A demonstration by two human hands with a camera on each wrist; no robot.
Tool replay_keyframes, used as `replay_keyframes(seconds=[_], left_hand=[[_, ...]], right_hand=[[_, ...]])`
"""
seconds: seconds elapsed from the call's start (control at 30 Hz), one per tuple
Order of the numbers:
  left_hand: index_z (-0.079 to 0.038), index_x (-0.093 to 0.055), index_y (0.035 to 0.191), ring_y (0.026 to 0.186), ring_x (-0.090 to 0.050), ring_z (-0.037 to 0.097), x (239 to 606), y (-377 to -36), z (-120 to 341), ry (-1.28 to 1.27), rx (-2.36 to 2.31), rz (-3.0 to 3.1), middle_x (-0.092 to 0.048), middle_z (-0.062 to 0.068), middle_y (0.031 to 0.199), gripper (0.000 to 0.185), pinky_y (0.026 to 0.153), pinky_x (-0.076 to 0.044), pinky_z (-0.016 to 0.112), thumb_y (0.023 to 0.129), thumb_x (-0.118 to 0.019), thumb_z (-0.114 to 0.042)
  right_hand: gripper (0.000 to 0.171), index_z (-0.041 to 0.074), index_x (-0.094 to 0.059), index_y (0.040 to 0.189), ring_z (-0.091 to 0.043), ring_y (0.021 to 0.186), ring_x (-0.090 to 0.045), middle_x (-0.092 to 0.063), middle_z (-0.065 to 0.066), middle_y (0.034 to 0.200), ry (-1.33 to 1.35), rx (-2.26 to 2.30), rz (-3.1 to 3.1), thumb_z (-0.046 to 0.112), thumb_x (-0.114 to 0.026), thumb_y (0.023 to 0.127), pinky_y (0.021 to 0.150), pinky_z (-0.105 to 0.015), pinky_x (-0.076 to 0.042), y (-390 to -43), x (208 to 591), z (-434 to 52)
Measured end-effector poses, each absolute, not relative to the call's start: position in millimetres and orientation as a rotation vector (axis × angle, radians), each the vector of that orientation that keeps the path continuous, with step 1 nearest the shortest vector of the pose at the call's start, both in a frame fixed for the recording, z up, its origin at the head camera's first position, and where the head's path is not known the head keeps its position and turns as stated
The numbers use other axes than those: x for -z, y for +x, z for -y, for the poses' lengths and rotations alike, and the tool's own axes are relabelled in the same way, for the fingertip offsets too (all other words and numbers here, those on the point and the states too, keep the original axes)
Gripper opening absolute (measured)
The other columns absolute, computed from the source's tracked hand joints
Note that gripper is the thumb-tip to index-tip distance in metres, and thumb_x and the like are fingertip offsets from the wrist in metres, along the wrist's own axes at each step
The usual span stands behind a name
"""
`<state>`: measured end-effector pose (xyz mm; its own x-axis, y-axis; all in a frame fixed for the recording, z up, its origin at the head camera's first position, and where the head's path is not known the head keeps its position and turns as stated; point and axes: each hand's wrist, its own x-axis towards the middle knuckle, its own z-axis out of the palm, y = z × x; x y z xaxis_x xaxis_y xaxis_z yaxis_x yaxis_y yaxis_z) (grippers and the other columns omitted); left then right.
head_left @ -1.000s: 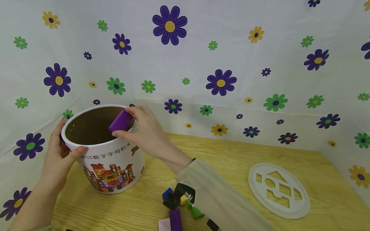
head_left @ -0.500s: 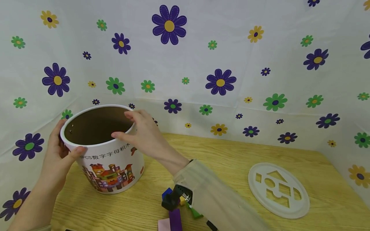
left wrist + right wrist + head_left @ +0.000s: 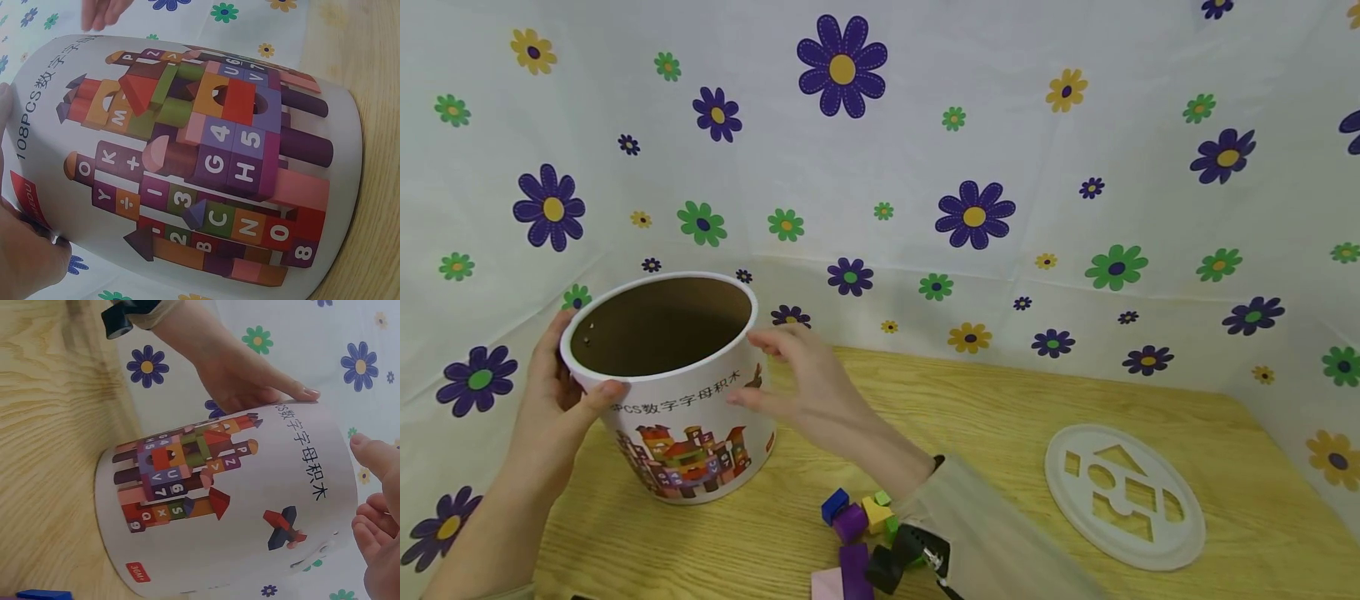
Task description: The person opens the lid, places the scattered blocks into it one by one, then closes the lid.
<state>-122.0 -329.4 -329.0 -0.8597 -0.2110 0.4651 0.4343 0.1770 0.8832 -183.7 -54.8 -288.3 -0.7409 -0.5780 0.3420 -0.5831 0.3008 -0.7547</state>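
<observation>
A white round tub printed with coloured blocks stands open-topped at the table's left; its side fills the left wrist view and shows in the right wrist view. My left hand grips its rim on the left, thumb over the edge. My right hand hovers just right of the tub, fingers spread and holding nothing. The purple block is out of sight; the tub's inside shows only brown wall.
Several loose blocks, blue, purple, yellow, green and pink, lie on the wooden table in front of my right sleeve. A white round shape-sorter lid lies flat at the right. Flowered cloth walls the back and sides.
My right hand held a purple block over the tub's mouth, let it go inside, then drew back down and right to the tub's outside. The left hand has kept its grip.
</observation>
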Motion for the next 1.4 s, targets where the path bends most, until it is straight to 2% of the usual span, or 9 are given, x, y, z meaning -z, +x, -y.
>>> replay_keyframes(seconds=[0.17, 0.37, 0.5, 0.77, 0.93, 1.03, 1.17, 1.27, 1.4], left_hand=[[-0.024, -0.015, 0.153, 0.139, -0.022, 0.022, 329.4, -122.2, 329.4, -0.209, 1.733, 1.968, -0.020, 0.011, 0.151, 0.078, 0.094, -0.037, 0.009, 0.092, -0.060, -0.004], [-0.023, -0.014, 0.153, 0.140, -0.020, 0.022, 329.7, -122.8, 329.7, -0.207, 1.735, 1.964, -0.019, 0.010, 0.151, 0.079, 0.094, -0.037, 0.009, 0.092, -0.060, -0.004], [-0.024, -0.013, 0.153, 0.141, -0.019, 0.022, 329.9, -122.4, 329.9, -0.197, 1.723, 1.983, -0.018, 0.010, 0.152, 0.079, 0.095, -0.036, 0.008, 0.092, -0.060, -0.004], [-0.022, -0.013, 0.153, 0.143, -0.015, 0.022, 330.0, -122.9, 329.1, -0.222, 1.747, 1.956, -0.016, 0.009, 0.154, 0.079, 0.099, -0.034, 0.010, 0.092, -0.060, -0.003], [-0.022, -0.013, 0.153, 0.143, -0.014, 0.022, 330.2, -122.2, 329.7, -0.207, 1.741, 1.960, -0.015, 0.008, 0.155, 0.079, 0.099, -0.033, 0.010, 0.092, -0.059, -0.004], [-0.023, -0.013, 0.153, 0.143, -0.015, 0.022, 330.1, -122.2, 330.0, -0.198, 1.740, 1.963, -0.015, 0.008, 0.155, 0.079, 0.099, -0.033, 0.010, 0.092, -0.060, -0.004], [-0.024, -0.014, 0.153, 0.143, -0.015, 0.022, 330.2, -122.2, 330.0, -0.207, 1.752, 1.955, -0.015, 0.009, 0.154, 0.079, 0.099, -0.033, 0.010, 0.092, -0.059, -0.004], [-0.023, -0.014, 0.153, 0.143, -0.015, 0.022, 330.2, -122.2, 329.9, -0.215, 1.757, 1.951, -0.015, 0.009, 0.154, 0.079, 0.099, -0.033, 0.010, 0.092, -0.059, -0.003], [-0.023, -0.014, 0.153, 0.143, -0.015, 0.022, 330.0, -122.0, 329.7, -0.208, 1.756, 1.952, -0.016, 0.009, 0.154, 0.079, 0.099, -0.033, 0.010, 0.092, -0.060, -0.003]], right_hand=[[0.062, 0.025, -0.051, 0.136, -0.010, 0.114, -0.046, -0.046, 0.014, 0.128, 1.214, -1.415, 2.659, 0.052, -0.068, 0.083, 0.093, -0.035, -0.045, -168.5, 306.0, 30.3], [0.061, 0.020, -0.052, 0.135, -0.009, 0.119, -0.045, -0.049, 0.013, 0.130, 1.519, -1.276, 2.668, 0.050, -0.067, 0.083, 0.098, -0.030, -0.043, -154.8, 324.5, 1.8], [0.056, 0.018, -0.053, 0.133, -0.008, 0.124, -0.040, -0.049, 0.010, 0.132, 1.720, -1.174, 2.718, 0.045, -0.067, 0.086, 0.101, -0.029, -0.040, -147.1, 336.7, -15.1], [0.048, 0.013, -0.053, 0.131, -0.004, 0.120, -0.040, -0.048, 0.007, 0.131, 2.094, -0.975, 2.655, 0.033, -0.068, 0.089, 0.097, -0.019, -0.039, -137.9, 360.9, -43.1], [0.029, 0.009, -0.058, 0.122, 0.001, 0.116, -0.042, -0.051, 0.002, 0.125, 2.397, -0.954, 2.480, 0.020, -0.060, 0.095, 0.096, -0.014, -0.038, -134.8, 373.9, -49.9], [0.022, 0.004, -0.062, 0.117, 0.003, 0.112, -0.045, -0.054, 0.000, 0.119, 2.466, -1.092, 2.502, 0.012, -0.052, 0.099, 0.093, -0.012, -0.040, -132.5, 380.6, -49.2], [0.022, -0.001, -0.063, 0.112, 0.005, 0.101, -0.048, -0.058, -0.001, 0.112, 2.327, -1.484, 2.680, 0.008, -0.048, 0.100, 0.088, -0.012, -0.043, -128.1, 386.9, -46.3], [0.018, -0.003, -0.061, 0.108, 0.006, 0.092, -0.048, -0.060, -0.004, 0.107, 2.277, -1.459, 2.657, 0.006, -0.048, 0.099, 0.083, -0.011, -0.044, -125.6, 390.1, -43.9], [0.016, 0.003, -0.065, 0.106, 0.003, 0.093, -0.047, -0.058, -0.004, 0.106, 2.361, -0.896, 2.374, 0.010, -0.055, 0.097, 0.083, -0.004, -0.038, -124.2, 390.0, -43.8]])
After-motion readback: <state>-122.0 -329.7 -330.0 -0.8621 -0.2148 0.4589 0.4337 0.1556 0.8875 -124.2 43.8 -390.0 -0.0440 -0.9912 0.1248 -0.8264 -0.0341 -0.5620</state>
